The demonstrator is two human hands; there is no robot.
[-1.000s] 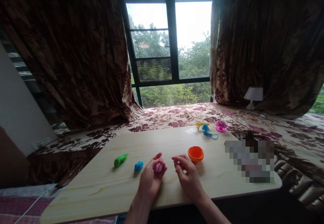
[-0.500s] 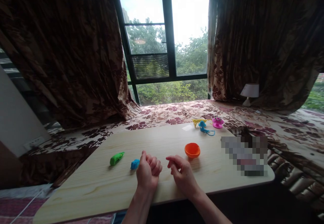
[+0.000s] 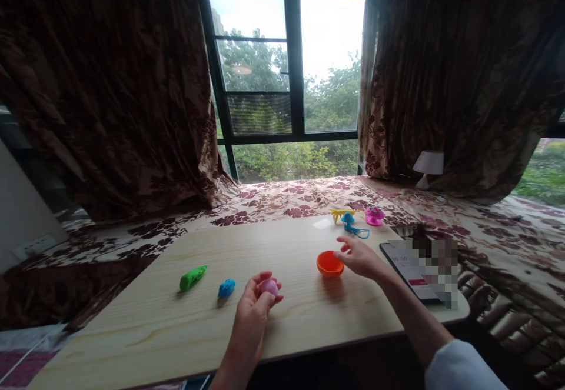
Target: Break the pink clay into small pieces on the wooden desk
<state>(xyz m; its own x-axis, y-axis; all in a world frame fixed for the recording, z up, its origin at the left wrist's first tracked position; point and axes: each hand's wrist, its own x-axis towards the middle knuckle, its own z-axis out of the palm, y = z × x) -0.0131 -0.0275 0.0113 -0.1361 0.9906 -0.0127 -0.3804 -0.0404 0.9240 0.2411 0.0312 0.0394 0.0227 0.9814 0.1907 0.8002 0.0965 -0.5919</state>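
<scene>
My left hand (image 3: 255,302) is closed around a small pink rounded lump (image 3: 269,287), which shows between the thumb and fingers above the table (image 3: 176,325). Just right of an orange bowl (image 3: 329,265), my right hand (image 3: 356,255) reaches in with its fingers apart; a fingertip overlaps the bowl's rim, and I cannot tell whether it touches. Left of my left hand lies a small blue lumpy piece (image 3: 226,288). Farther left rests a longer green piece (image 3: 193,278).
At the table's far edge stand a yellow toy figure (image 3: 338,216), a blue mushroom-shaped piece with a loop (image 3: 348,220) and a pink dotted piece (image 3: 374,216). A tablet (image 3: 410,272), partly blurred out, lies at the right. Behind is a white lamp (image 3: 429,163).
My right hand has moved right and away, to the orange bowl. My left hand has turned, and the pink lump now shows in it. The view has shifted slightly.
</scene>
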